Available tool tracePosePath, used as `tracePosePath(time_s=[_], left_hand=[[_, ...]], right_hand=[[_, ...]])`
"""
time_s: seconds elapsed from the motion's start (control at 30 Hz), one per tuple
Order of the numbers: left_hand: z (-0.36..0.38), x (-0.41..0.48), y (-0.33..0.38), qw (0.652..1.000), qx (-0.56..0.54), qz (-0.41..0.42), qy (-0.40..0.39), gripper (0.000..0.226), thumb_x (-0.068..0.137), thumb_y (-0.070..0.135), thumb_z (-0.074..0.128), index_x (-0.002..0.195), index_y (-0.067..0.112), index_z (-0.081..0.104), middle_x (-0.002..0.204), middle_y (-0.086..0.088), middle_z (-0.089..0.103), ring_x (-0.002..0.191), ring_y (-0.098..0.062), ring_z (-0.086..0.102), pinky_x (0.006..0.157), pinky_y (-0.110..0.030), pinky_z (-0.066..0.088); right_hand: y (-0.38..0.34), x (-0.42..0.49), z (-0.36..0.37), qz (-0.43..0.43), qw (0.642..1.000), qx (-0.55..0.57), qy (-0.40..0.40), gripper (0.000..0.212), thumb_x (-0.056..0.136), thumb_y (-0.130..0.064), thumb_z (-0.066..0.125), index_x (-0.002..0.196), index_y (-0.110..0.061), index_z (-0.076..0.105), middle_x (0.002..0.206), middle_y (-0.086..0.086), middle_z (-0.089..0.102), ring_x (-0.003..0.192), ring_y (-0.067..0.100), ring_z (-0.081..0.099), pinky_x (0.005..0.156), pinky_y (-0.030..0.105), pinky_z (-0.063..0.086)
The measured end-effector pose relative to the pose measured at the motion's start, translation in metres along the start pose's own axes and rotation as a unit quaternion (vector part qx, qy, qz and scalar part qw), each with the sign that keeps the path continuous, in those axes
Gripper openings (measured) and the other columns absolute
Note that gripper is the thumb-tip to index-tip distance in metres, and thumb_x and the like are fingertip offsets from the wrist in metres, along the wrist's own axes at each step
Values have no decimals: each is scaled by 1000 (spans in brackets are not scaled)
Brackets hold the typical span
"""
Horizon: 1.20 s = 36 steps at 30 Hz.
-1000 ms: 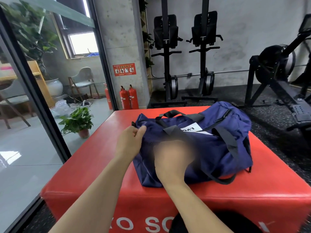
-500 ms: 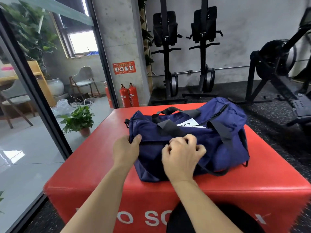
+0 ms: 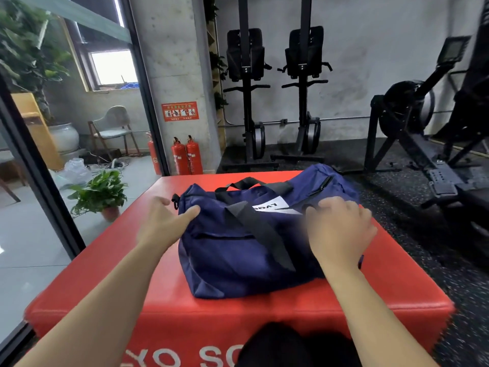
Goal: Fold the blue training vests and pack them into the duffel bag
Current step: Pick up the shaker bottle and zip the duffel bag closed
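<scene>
A navy duffel bag (image 3: pixel 238 250) with black straps and a white label lies on a red padded box (image 3: pixel 397 282). No blue vest shows outside it. My left hand (image 3: pixel 164 223) is at the bag's left end: the thumb lies on the top fabric and the fairly straight fingers reach past the end by a black clip. My right hand (image 3: pixel 341 229) is on the top of the bag towards its right end, fingers curled onto the fabric near the label. That hand is blurred, and what its fingertips pinch is hidden.
The box has white lettering on its near side. A glass wall and a potted plant (image 3: pixel 99 192) are to the left. Red fire extinguishers (image 3: pixel 186 154) stand by a concrete pillar. Black gym machines (image 3: pixel 412 123) stand behind and to the right.
My right hand has slid along the top of the bag from its middle to its right end. My left hand has loosened at the left end, its fingers now spread.
</scene>
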<state>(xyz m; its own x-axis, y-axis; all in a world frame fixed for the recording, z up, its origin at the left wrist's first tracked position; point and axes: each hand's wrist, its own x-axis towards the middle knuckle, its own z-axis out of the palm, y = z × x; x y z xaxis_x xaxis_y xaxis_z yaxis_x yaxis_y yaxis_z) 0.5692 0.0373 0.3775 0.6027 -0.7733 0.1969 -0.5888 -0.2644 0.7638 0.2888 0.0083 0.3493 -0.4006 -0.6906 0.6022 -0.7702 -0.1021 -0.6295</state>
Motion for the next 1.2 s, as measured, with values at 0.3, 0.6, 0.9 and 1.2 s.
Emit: tracePosePath(time_s=[0.3, 0.6, 0.9, 1.2], left_hand=[[18, 50, 24, 988, 113, 72, -76, 48, 82, 22, 72, 124, 12, 53, 117, -12, 61, 93, -26, 54, 74, -32, 43], [27, 64, 45, 956, 238, 153, -77, 23, 69, 19, 69, 82, 21, 50, 95, -2, 57, 81, -26, 56, 68, -35, 51], [73, 53, 89, 982, 3, 18, -186, 18, 62, 4, 70, 73, 7, 57, 64, -10, 52, 51, -24, 46, 41, -23, 40], [122, 46, 113, 987, -61, 7, -150, 18, 67, 2, 70, 56, 7, 57, 47, -7, 48, 43, -21, 44, 48, -28, 45]], right_hand=[[21, 72, 15, 156, 955, -175, -180, 28, 88, -34, 58, 111, -17, 56, 121, 10, 61, 127, 28, 39, 105, 43, 27], [13, 122, 63, 86, 965, -156, -194, 20, 86, -17, 55, 104, -20, 61, 116, 6, 62, 122, 25, 44, 102, 43, 26], [11, 192, 113, 72, 956, -32, -283, 51, 90, -12, 46, 139, -25, 50, 142, 6, 50, 131, 29, 42, 108, 41, 22], [19, 215, 151, -19, 922, -65, -381, 50, 97, -15, 38, 146, -23, 35, 150, 7, 40, 135, 32, 35, 109, 45, 27]])
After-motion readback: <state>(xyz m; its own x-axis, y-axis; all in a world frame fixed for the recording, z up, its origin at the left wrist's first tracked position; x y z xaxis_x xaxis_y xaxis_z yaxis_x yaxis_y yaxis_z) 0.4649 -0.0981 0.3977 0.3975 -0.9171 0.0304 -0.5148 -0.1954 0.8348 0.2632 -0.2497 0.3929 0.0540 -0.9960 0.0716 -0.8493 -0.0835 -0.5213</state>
